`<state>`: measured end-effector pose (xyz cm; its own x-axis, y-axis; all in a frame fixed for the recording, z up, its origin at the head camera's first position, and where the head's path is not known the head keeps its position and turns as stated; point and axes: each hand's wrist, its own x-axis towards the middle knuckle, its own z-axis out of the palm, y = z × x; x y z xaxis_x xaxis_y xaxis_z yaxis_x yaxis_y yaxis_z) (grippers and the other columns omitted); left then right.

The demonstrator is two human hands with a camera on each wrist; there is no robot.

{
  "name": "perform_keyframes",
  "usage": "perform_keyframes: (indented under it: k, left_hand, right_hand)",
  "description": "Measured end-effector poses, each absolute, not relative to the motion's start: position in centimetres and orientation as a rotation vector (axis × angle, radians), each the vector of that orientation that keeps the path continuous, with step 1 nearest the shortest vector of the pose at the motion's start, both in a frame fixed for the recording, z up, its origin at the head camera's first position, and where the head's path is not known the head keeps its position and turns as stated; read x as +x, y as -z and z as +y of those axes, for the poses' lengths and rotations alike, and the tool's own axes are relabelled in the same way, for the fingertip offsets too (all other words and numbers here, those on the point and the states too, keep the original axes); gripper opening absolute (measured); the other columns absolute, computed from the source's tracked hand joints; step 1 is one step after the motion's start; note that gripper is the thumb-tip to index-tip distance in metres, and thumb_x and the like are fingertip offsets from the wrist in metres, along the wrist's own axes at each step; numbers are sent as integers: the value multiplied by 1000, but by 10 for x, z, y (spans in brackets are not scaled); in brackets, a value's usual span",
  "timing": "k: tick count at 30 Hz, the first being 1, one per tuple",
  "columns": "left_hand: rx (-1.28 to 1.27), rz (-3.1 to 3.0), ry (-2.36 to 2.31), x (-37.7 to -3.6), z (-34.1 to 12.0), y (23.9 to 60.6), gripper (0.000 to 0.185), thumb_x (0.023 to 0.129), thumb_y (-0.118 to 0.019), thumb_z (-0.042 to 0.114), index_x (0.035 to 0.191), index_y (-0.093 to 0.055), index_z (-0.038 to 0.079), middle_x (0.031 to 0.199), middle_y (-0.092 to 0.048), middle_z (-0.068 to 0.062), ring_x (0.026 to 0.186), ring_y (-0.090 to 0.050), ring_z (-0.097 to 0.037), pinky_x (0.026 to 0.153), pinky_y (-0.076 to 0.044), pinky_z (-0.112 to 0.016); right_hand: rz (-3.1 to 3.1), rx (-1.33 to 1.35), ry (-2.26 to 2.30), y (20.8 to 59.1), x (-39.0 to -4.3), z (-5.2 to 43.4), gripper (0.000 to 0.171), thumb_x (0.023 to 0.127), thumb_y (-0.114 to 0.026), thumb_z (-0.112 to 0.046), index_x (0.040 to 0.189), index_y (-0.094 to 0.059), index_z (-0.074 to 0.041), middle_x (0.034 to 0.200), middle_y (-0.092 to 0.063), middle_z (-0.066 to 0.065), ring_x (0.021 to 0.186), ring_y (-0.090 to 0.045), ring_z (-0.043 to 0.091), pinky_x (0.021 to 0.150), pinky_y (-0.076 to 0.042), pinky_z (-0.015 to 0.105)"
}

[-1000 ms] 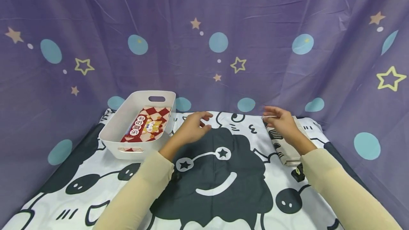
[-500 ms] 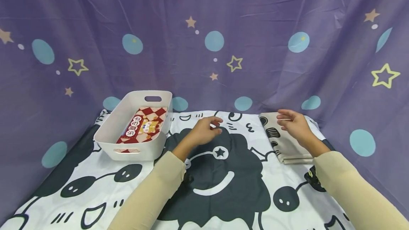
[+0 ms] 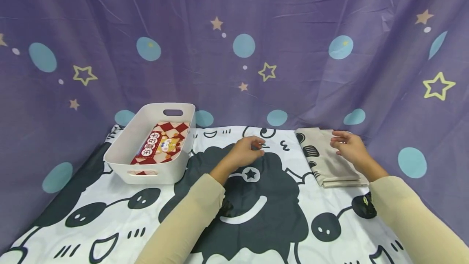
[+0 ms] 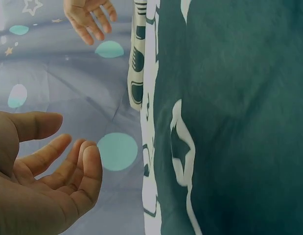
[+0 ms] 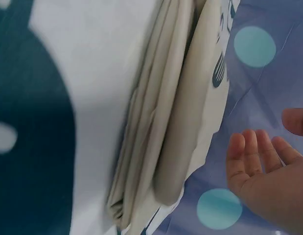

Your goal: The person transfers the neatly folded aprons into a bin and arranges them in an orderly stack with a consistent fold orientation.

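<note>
A folded beige cloth [image 3: 324,158] with dark printed shapes lies at the right of the table; its stacked layers [image 5: 161,112] show from the side in the right wrist view. Above that cloth hovers my right hand [image 3: 349,148], fingers loosely bent and holding nothing. My left hand [image 3: 244,152] hangs over the middle of the table, its fingers relaxed and nothing between them. To its left stands a white plastic basket [image 3: 146,174] with handle holes. Inside it rests a red and cream checkered packet [image 3: 163,144] bearing a cartoon animal and white lettering.
A black and white cartoon-print cloth [image 3: 271,215] covers the table. Behind its far edge hangs a purple curtain [image 3: 205,64] with stars and blue dots. A small dark object [image 3: 363,205] with a yellow mark shows near the right sleeve, partly hidden.
Both hands have shifted to the right. The right hand has moved off the folded cloth's left edge, so more of the cloth shows. The view has turned slightly; basket and packet stay put.
</note>
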<state>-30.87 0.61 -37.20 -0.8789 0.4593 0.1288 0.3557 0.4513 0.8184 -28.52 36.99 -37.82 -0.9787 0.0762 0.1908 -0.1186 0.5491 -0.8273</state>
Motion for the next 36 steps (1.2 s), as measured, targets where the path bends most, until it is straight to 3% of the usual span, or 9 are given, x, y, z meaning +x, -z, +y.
perform_keyframes:
  k: [10, 18, 24, 29, 33, 36]
  left_hand:
    - [688, 2555, -1394, -308, 28, 377, 36, 98, -67, 12, 134, -65, 8, 123, -68, -11, 119, -61, -29, 96, -52, -40]
    - [674, 2519, -1405, -310, 46, 386, 36, 97, -68, 11, 133, -66, 9, 120, -69, -11, 111, -63, -25, 89, -53, -36]
    - [670, 2559, -1357, -312, 57, 389, 35, 95, -69, 10, 130, -68, 9, 116, -70, -10, 108, -64, -23, 90, -52, -34]
    - [702, 2595, -1305, -312, 70, 387, 37, 93, -69, 10, 130, -68, 8, 109, -72, -8, 103, -64, -20, 86, -51, -29]
    - [706, 2546, -1307, -309, 83, 388, 40, 93, -69, 8, 132, -66, 4, 106, -70, -7, 95, -63, -17, 78, -52, -25]
    - [701, 2499, -1306, -306, 94, 389, 42, 93, -69, 9, 134, -64, 3, 106, -69, -7, 90, -62, -14, 74, -52, -24]
  right_hand:
    - [-2644, -58, -1357, 384, -279, 394, 50, 102, -54, -7, 143, -42, 18, 125, -60, 34, 82, -58, -6, 67, -56, 25]
    - [-2641, -107, -1345, 391, -278, 411, 50, 99, -56, -4, 140, -41, 21, 102, -69, 12, 74, -57, -2, 62, -55, 25]
    - [-2758, -151, -1225, 394, -275, 421, 52, 100, -56, -8, 140, -40, 21, 118, -64, 36, 86, -62, 11, 67, -55, 29]
    - [-2831, -248, -1166, 397, -274, 428, 55, 99, -57, -13, 140, -41, 20, 124, -59, 38, 99, -63, 28, 71, -57, 33]
    - [-2898, -317, -1148, 400, -273, 432, 56, 99, -57, -17, 140, -43, 19, 122, -58, 34, 91, -61, 24, 68, -54, 28]
    - [-2933, -343, -1166, 402, -272, 434, 56, 99, -57, -19, 138, -45, 18, 105, -59, 27, 80, -59, 18, 64, -51, 27]
